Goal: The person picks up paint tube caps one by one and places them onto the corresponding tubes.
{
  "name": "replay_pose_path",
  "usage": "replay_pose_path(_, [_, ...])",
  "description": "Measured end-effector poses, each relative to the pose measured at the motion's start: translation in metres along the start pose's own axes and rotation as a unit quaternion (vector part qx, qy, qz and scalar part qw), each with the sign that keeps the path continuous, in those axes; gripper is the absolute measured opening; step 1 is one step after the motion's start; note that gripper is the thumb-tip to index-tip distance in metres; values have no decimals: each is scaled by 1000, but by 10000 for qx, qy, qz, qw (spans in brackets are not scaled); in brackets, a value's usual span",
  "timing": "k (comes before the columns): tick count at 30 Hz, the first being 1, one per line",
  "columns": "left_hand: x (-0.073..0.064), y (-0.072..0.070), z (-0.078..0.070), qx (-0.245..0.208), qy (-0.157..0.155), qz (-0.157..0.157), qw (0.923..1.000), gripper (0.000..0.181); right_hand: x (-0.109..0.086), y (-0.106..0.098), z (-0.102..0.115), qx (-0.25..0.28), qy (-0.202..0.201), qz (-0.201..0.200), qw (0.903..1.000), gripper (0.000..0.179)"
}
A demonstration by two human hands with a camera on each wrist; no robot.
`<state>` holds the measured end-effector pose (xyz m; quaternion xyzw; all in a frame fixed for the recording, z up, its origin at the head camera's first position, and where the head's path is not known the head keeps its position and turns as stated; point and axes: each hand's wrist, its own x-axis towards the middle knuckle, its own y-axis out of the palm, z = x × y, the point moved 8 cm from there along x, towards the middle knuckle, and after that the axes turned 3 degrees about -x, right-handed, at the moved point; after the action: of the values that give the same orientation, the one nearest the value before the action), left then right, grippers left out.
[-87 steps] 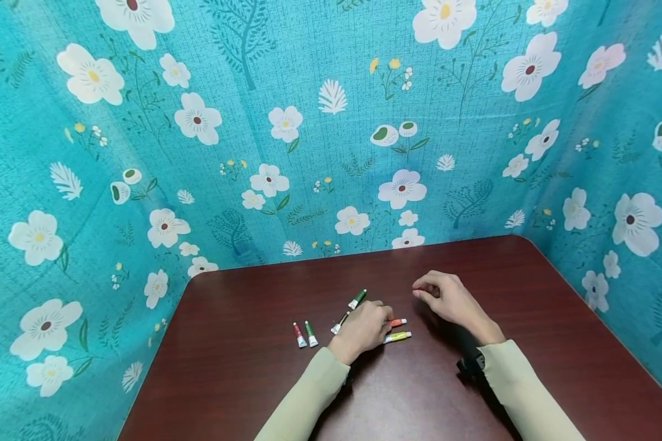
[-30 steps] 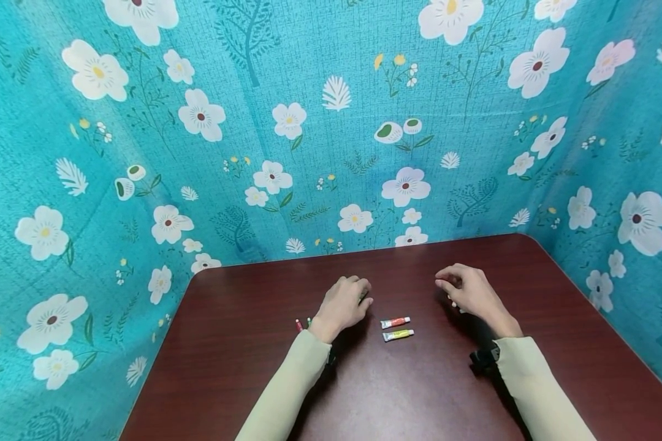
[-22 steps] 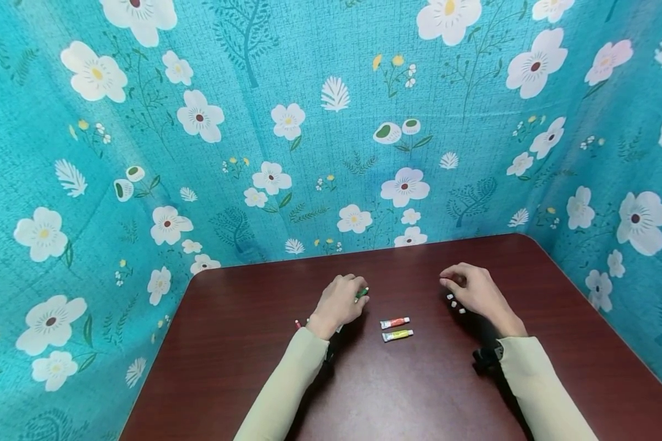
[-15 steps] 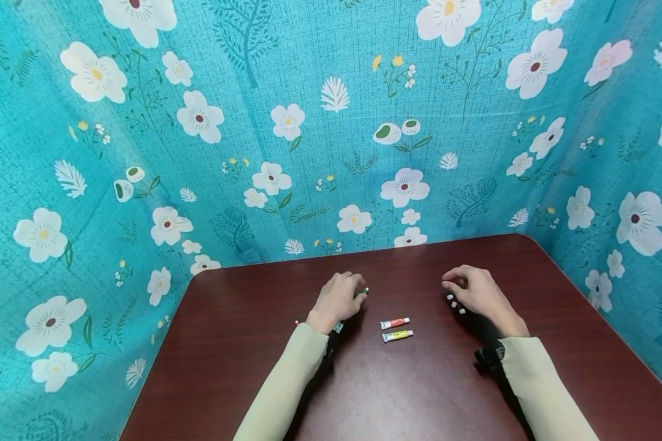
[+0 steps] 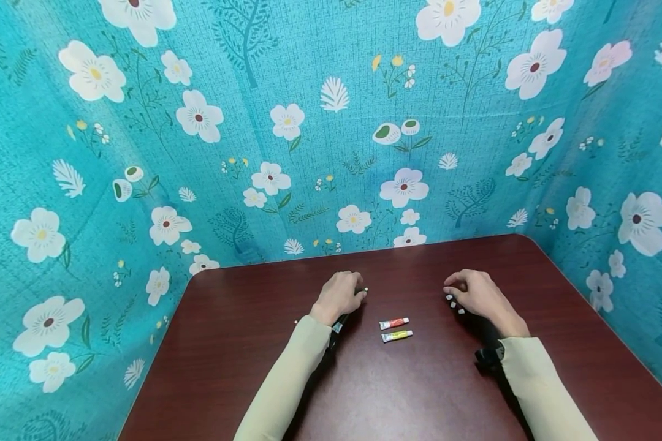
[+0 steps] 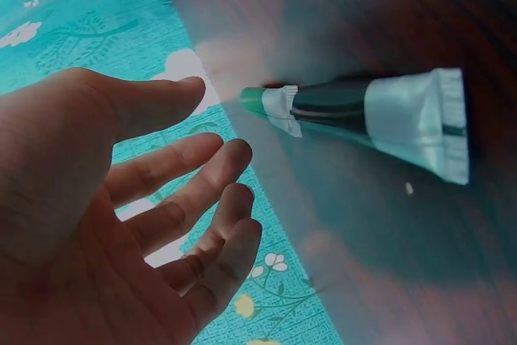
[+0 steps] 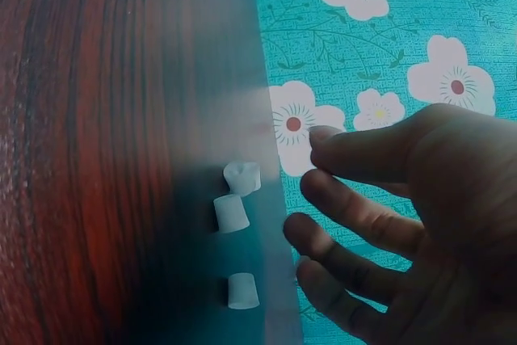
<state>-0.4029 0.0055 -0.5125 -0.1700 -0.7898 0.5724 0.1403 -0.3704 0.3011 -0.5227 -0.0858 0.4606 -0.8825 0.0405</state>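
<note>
In the head view my left hand [image 5: 338, 296] is over a green paint tube, of which the white tip [image 5: 366, 289] shows past the thumb. The left wrist view shows its fingers loosely bent and apart, nothing between them. A black paint tube [image 6: 329, 107] with a silver crimped end lies beside that hand, the green tube [image 6: 252, 100] beyond it. My right hand [image 5: 481, 296] hovers farther right with relaxed, bent fingers and nothing in them. Close by its fingertips lie three small white cylinders [image 7: 232, 213], like tube caps.
An orange-red paint tube [image 5: 394, 323] and a yellow one [image 5: 397, 335] lie side by side mid-table. My left sleeve [image 5: 291, 373] covers most of the tubes farther left. Behind the dark red table [image 5: 419, 392] hangs a blue floral curtain [image 5: 331, 153].
My left hand has moved left and toward the back, uncovering the orange-red and yellow tubes. The right hand has shifted right, and the white cylinders have come into sight beside it.
</note>
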Motion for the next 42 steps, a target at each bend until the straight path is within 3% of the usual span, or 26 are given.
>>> replay_pose_path(10, [5, 9, 1, -36, -225, 274, 9994, 19, 0, 10, -7, -257, 244, 441, 9984, 18])
replay_pose_path(23, [13, 22, 7, 26, -448, 541, 9975, 29, 0, 14, -12, -366, 278, 460, 9979, 18])
replay_pose_path(32, [12, 19, 3, 301, -451, 559, 9970, 42, -2, 15, -7, -278, 241, 477, 9982, 19])
replay_pose_path(42, [14, 16, 4, 492, -772, 639, 9938, 28, -1, 17, -13, -428, 201, 409, 9980, 15])
